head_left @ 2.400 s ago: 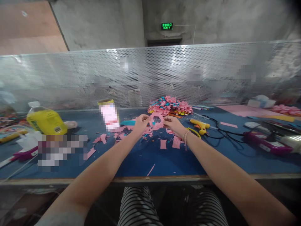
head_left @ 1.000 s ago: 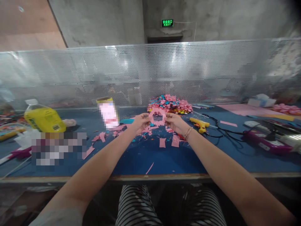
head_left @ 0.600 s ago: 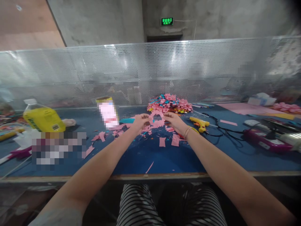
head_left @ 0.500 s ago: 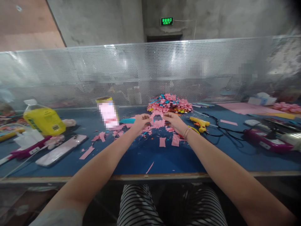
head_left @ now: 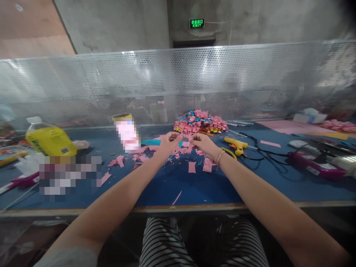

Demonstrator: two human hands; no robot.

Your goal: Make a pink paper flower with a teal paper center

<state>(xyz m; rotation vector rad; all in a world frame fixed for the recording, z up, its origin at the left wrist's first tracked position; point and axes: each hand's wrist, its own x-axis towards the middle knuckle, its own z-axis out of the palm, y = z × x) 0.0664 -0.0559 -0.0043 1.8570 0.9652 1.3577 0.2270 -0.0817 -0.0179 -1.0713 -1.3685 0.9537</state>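
Observation:
My left hand and my right hand are raised over the blue table, fingertips pinched and facing each other. Between them is a small pink paper piece, hard to make out against the pink scraps below. Just behind stands a heap of pink, blue and yellow paper bits. A blue paper piece lies left of my left hand. To the right of my right hand rests a yellow glue gun.
On the left stand a jug of yellow liquid and a can behind a blurred bright screen. Black cables run to a purple power strip at right. A perforated metal screen borders the table's back.
My hands have shifted slightly, their fingers curling closer together. The pink paper between them shows less than before. Objects on the table stay where they were.

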